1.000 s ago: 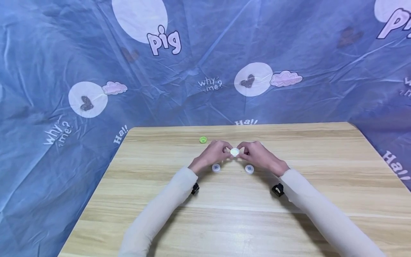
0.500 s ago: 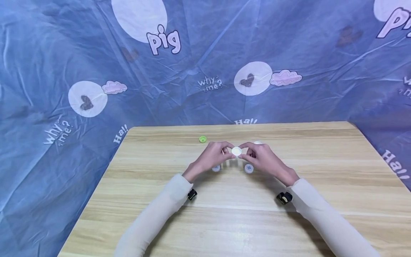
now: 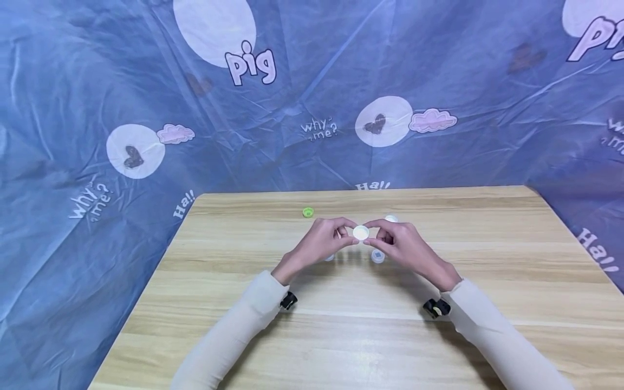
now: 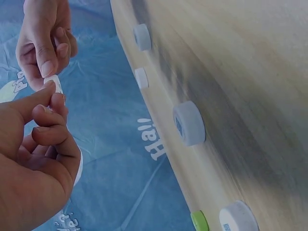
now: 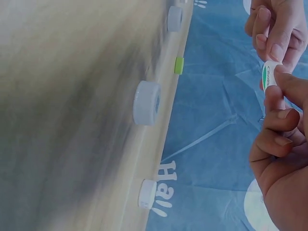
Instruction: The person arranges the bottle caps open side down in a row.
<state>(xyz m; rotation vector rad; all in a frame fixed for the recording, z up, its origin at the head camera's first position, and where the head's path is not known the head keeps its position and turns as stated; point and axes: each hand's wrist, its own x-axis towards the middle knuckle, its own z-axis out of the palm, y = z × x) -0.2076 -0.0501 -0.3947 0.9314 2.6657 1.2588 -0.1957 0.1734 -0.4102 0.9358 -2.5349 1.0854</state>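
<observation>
A white bottle cap (image 3: 361, 233) is held up above the table between both hands, its round pale face turned to the head camera. My left hand (image 3: 325, 238) pinches its left edge between thumb and forefinger. From the other side my right hand (image 3: 401, 244) pinches the right edge the same way. Green print shows on the outer face of this cap (image 5: 269, 76) in the right wrist view. Below the right hand a pale cap with a bluish mark (image 3: 377, 256) lies on the table. Another pale cap (image 3: 329, 258) is partly hidden by the left hand.
Toward the back of the wooden table (image 3: 341, 336) lies a light green cap (image 3: 308, 212). Behind the right hand is a white cap (image 3: 391, 218). A blue printed cloth (image 3: 292, 151) hangs beyond the back edge. Both wrists carry small black devices (image 3: 436, 307).
Both hands have drawn slightly nearer and to the right with the bottle cap, which looks larger. The white cap behind the right hand has come into view; the left hand now covers more of the left pale cap.
</observation>
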